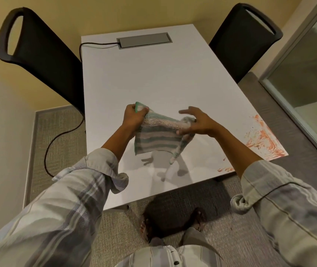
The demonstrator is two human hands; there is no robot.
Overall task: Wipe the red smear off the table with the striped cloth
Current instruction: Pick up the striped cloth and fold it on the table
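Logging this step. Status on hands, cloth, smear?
Left hand pinching cloth corner, right hand on its other end, fingers partly spread. Cloth held above table. Smear untouched at near right corner. Nothing in the way.

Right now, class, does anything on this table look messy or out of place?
Yes: a red smear streaks the table's near right corner, out to its edge. Both hands hold the cloth in the air, away from the smear.

1 head-worn camera looks steeply down, close over the white table (153, 78) from its near edge.
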